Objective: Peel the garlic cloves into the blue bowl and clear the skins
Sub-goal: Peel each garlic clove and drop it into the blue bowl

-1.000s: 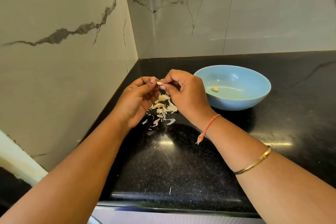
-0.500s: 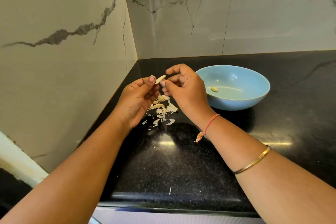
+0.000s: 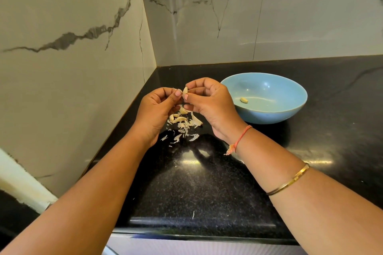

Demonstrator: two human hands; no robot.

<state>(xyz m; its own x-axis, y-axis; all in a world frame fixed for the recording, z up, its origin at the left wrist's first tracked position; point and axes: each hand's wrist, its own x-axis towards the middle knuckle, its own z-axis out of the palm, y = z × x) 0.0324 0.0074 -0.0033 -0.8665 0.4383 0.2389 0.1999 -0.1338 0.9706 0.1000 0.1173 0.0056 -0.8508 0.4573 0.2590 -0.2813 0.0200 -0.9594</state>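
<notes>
Papery and pale, the garlic clove [image 3: 185, 90] is up between both hands, above the black table [image 3: 207, 182]. The left hand [image 3: 157, 109] has its grip pinched on one side and the right hand [image 3: 209, 101] pinches the other. It looks light and hard, probably slick once bare. The skin is brittle, so take it at the tip. Skins [image 3: 184, 124] lie below. One peeled clove [image 3: 244, 100] sits in the blue bowl [image 3: 290, 107] on the right.

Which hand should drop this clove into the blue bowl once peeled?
Right. Both hands pinch the clove, but the right hand is next to the blue bowl; the left hand is farther off.
</notes>
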